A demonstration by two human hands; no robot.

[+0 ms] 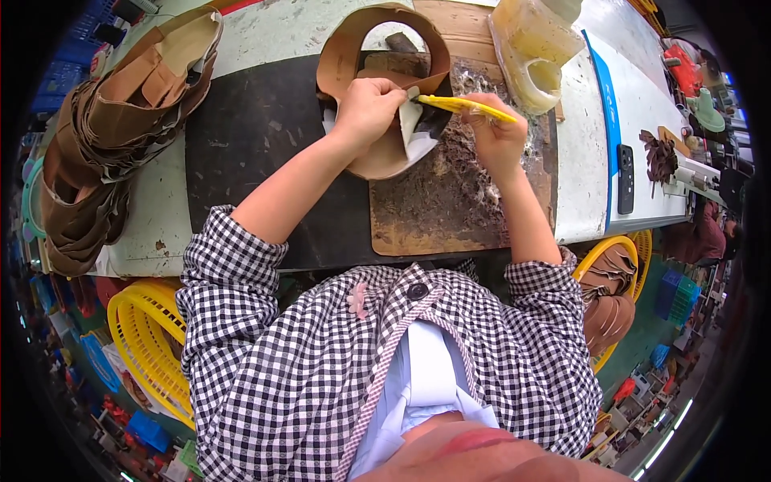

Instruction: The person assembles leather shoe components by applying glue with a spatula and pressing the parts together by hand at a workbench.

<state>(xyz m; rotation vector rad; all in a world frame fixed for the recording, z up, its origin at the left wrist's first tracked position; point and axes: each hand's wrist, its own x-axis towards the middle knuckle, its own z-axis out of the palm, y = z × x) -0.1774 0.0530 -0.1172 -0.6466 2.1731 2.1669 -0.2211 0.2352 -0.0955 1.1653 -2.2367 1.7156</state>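
Observation:
A brown leather piece (341, 55), looped like a shoe upper with a pale lining, lies in front of me, partly over a black mat (249, 153) and partly over a worn board (442, 217). My left hand (368, 114) is closed on its edge, pinching a folded-up flap (409, 120). My right hand (496, 138) grips a slim yellow-handled brush (466, 106). The brush's tip meets the flap right beside my left fingertips. Its bristles are too small to make out clearly.
Beyond my right hand stands a cut-open plastic jug (522, 52) with yellowish, glue-like residue. Stacked brown leather pieces (128, 120) fill the table's left side. A blue strip (602, 104) and a black remote-like object (625, 178) lie right. Yellow baskets (148, 333) flank me below the table.

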